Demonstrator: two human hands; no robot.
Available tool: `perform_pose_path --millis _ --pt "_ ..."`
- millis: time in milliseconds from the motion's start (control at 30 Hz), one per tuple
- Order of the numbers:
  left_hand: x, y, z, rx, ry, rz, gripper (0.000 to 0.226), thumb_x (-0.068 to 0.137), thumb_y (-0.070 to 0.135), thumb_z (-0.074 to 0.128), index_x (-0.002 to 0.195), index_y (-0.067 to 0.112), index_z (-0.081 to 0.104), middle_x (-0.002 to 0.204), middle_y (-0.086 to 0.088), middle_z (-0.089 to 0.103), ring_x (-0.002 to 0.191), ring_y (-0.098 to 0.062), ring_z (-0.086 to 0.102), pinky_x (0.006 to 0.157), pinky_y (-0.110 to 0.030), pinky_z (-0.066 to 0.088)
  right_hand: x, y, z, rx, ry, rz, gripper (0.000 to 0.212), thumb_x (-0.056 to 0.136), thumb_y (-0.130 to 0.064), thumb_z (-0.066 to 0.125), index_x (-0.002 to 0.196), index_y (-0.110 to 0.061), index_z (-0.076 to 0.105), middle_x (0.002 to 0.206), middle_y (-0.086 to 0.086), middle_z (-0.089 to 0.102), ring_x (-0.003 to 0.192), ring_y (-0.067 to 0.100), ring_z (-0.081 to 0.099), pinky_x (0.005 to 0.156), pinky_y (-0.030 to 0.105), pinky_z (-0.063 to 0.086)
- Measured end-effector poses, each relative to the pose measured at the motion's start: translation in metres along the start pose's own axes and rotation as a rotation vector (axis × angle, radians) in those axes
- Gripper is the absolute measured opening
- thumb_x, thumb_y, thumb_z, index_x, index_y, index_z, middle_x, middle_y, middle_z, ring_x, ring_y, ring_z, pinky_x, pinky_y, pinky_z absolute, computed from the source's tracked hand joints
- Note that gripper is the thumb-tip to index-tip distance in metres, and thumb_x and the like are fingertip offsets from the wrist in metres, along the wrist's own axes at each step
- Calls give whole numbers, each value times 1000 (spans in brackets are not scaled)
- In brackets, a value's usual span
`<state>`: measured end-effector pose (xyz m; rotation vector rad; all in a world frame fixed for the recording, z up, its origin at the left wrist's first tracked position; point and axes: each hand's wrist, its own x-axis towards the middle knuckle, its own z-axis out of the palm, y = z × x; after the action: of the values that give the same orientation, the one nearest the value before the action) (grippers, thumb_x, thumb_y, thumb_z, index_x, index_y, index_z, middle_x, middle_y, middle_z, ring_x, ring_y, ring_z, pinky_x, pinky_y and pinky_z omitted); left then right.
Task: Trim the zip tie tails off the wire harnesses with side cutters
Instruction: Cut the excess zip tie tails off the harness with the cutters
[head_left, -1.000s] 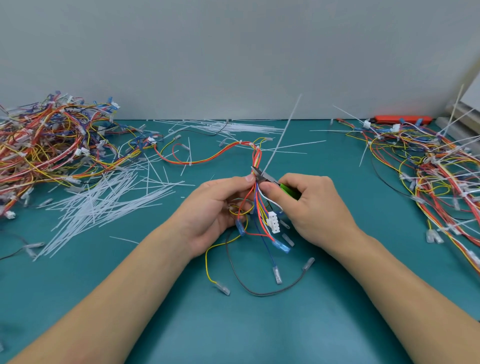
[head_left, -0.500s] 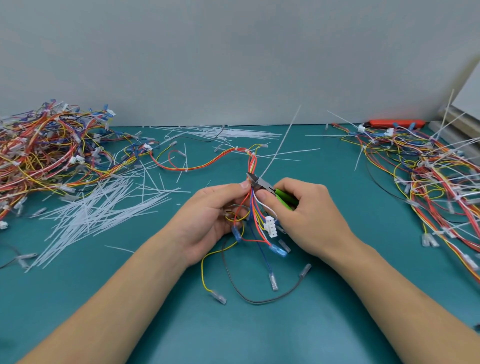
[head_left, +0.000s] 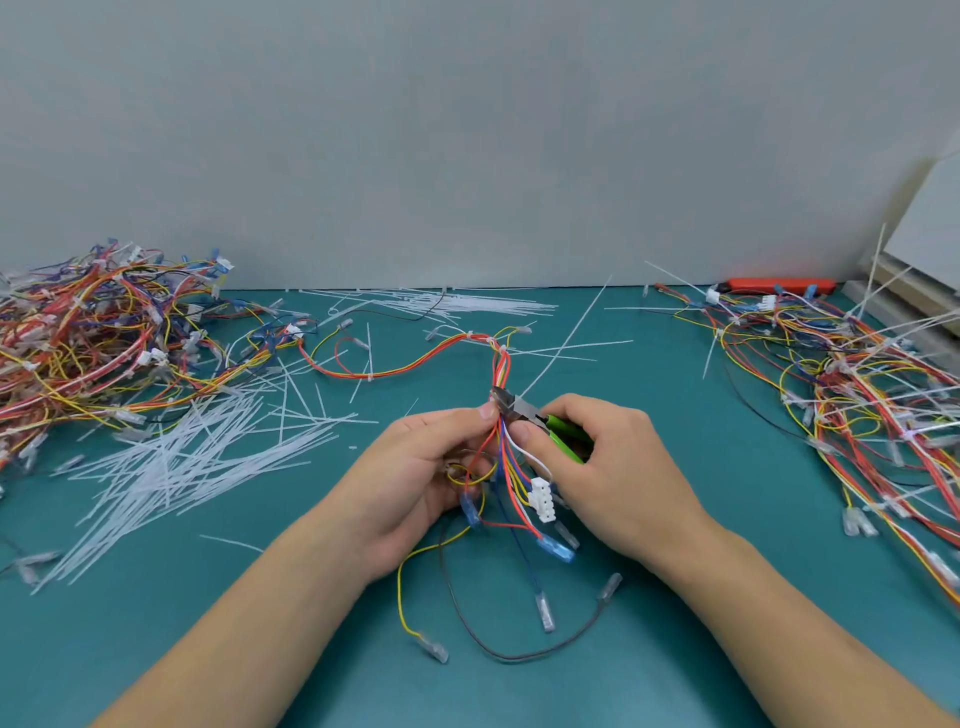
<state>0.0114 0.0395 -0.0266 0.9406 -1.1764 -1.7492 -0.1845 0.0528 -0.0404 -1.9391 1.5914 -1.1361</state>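
The wire harness (head_left: 501, 452) hangs at the centre of the teal counter (head_left: 675, 649), pinched between both hands. The left hand (head_left: 415, 478) grips the bundle of red, yellow and blue wires from its 9 o'clock side, thumb tip pressed just beneath the tied spot. The right hand (head_left: 613, 467) is curled around the green handles of the side cutters (head_left: 540, 422), which lie at the harness's 3 o'clock; the metal nose of the cutters touches the bundle where the zip tie tail (head_left: 566, 338) begins. That tail is uncut and slants away toward 1 o'clock, over the counter. Whether the blades are closed on it is too small to tell.

Below the hands, at 6 o'clock, the harness's loose ends fan out: a white connector (head_left: 541, 499), blue-sleeved terminals, a yellow lead and a black lead looping on the counter. From the tied spot the harness runs off toward 10 o'clock in an orange-red curve.

At 9 o'clock from the hands lies a spread of cut zip tie tails (head_left: 182, 457), with a heap of harnesses (head_left: 93, 343) beyond it at 10 o'clock. More loose tails (head_left: 441, 301) lie at 12 o'clock against the grey wall. At 3 o'clock sits another heap of harnesses (head_left: 857, 389) with long tails sticking up, and an orange tool (head_left: 779, 285) lies behind it at 2 o'clock.
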Motion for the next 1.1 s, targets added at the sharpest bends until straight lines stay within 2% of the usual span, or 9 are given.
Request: perform_pose_path --millis 167,300,500,800,900,1000,1100 --pt "3 -4 -2 -12 4 4 26 85 32 77 98 9 75 81 -5 62 70 -15 48 68 -32 39 0 1 0 -19 22 -24 50 85 -74 54 78 -25 63 68 -7 58 66 12 53 62 38 47" --pt "3 -4 -3 -6 0 3 27 84 36 74 93 10 75 79 -5 60 68 -15 48 64 -30 39 0 2 0 -12 0 -5 48 85 -75 54 78 -29 62 70 -10 58 67 11 53 60 31 44" --pt "2 -3 -2 8 -8 4 29 84 36 76 94 9 75 79 -5 58 69 -15 46 63 -30 36 0 1 0 -2 -3 -9 48 85 -75 54 80 -29 64 71 -10 59 67 11 54 61 32 45" --pt "0 -2 -1 -3 -4 7 29 86 36 75 95 8 75 79 -5 59 69 -15 46 62 -27 37 1 0 -1 -26 9 -33 50 86 -76 52 76 -27 61 69 -11 55 66 11 51 58 25 34" --pt "0 -3 -1 9 -6 7 27 86 37 74 93 10 76 79 -3 61 68 -14 47 61 -26 39 0 0 -1 -11 1 -30 54 86 -76 52 76 -24 61 66 -9 53 63 12 48 56 28 35" --pt "1 -2 -2 1 2 -2 26 81 37 75 87 12 77 77 -4 61 69 -15 49 67 -32 37 1 0 -3 27 -36 -5 60 85 -78 52 71 -19 57 57 -7 48 55 11 41 54 35 35" --pt "1 -3 -2 -4 9 -8 26 80 36 75 88 11 78 78 -4 62 69 -16 49 71 -35 37 2 -1 -9 19 -79 -3 60 84 -80 53 72 -21 57 52 -8 49 50 9 41 50 34 35"
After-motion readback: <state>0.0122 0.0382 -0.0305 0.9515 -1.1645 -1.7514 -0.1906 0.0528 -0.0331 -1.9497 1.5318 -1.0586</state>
